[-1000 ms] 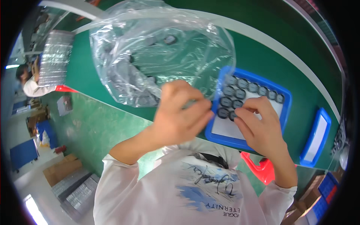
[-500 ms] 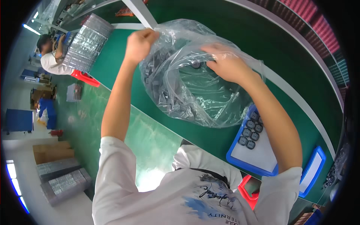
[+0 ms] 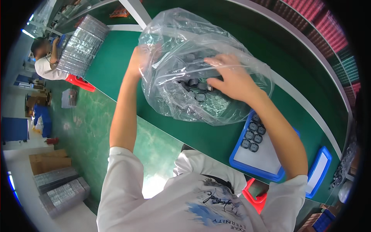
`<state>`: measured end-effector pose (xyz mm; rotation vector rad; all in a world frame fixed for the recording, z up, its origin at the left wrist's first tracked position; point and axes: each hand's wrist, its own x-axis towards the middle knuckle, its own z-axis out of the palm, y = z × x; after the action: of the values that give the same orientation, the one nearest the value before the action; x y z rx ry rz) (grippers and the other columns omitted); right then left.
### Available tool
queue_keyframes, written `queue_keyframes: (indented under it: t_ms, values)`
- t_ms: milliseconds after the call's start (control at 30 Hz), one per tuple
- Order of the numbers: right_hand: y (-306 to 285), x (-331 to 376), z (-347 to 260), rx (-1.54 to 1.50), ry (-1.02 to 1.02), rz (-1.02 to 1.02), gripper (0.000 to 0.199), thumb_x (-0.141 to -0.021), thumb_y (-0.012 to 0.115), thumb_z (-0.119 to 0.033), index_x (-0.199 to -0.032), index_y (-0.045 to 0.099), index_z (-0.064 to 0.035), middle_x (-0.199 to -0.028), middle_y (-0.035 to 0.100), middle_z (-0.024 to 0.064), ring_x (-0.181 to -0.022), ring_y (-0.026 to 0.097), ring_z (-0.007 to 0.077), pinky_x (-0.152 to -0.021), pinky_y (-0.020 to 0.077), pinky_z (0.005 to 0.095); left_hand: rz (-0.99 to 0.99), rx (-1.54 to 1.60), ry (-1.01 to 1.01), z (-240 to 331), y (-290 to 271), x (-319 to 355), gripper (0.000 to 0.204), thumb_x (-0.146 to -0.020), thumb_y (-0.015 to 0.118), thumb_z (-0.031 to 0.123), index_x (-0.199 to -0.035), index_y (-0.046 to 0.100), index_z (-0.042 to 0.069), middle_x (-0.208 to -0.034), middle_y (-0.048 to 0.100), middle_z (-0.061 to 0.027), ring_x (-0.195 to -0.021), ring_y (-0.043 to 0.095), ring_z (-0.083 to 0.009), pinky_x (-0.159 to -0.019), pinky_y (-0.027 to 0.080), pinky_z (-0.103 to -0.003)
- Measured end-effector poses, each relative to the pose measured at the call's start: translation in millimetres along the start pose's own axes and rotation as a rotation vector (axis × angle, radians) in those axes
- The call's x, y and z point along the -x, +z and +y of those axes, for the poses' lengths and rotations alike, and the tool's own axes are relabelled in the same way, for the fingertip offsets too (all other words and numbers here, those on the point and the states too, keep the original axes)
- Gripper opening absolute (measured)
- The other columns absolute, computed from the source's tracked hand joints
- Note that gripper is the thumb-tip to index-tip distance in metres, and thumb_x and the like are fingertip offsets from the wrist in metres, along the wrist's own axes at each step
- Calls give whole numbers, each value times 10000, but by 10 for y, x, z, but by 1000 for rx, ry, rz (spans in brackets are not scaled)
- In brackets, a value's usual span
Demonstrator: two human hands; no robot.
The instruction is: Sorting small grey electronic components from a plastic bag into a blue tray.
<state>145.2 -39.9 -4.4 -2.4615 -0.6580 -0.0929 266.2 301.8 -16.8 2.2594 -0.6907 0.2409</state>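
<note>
A large clear plastic bag (image 3: pixel 172 102) lies on the green table, its mouth spread wide. Inside it are several small dark grey plastic parts (image 3: pixel 200 96), some with squarish, rounded frames. My left hand (image 3: pixel 145 60) is closed on the bag's left edge, partly covered by the film and slightly blurred. Within the mouth, my right hand (image 3: pixel 231 77) has its fingers stretched and thumb apart, close to the grey parts, with film over part of it. Near my right forearm, a blue-rimmed tray (image 3: pixel 253 171) carries several similar grey parts (image 3: pixel 258 138) in rows on its white base.
A second blue-rimmed tray (image 3: pixel 319 172) lies farther right. Wrapped silvery stacked trays (image 3: pixel 83 46) stand at the table's far left, beside another person (image 3: pixel 48 60). A white post (image 3: pixel 135 11) rises behind the bag. A red stool (image 3: pixel 253 197) is below the table's front edge.
The bag's left side has been lifted and swung over my left hand, and its grey parts have shifted toward the middle. My right hand has moved slightly down, its thumb now farther apart.
</note>
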Motion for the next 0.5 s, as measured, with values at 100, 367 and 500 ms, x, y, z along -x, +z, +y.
queue_keyframes:
  t_ms: [100, 367, 500]
  values:
    - [39, 17, -46, 14, -9, 1, 617, -837, 783, -282, -1399, 582, -124, -1412, 536, 178, -1326, 444, 402, -1135, 378, 475, 457, 211, -303, 710, 52, -263, 271, -981, 614, 230, -851, 724, 19, -728, 649, -50, -673, 568, -141, -618, 467, -331]
    - [323, -69, -327, 68, -159, 20, 814, -760, 790, -575, -1388, 596, -96, -1490, 473, 207, -1434, 328, 469, -1157, 316, 542, 485, 144, -53, 1164, -382, -438, 280, -960, 659, 201, -769, 627, -1, -679, 554, 31, -641, 459, -65, -583, 378, -259]
    - [554, 33, -402, 152, -121, 86, 642, -837, 729, -536, -1313, 660, -111, -1431, 503, 179, -1280, 454, 424, -1071, 384, 543, 986, -112, -224, 1144, -445, 135, 262, -940, 654, 189, -1025, 739, -44, -972, 741, -126, -898, 665, -195, -859, 512, -340]
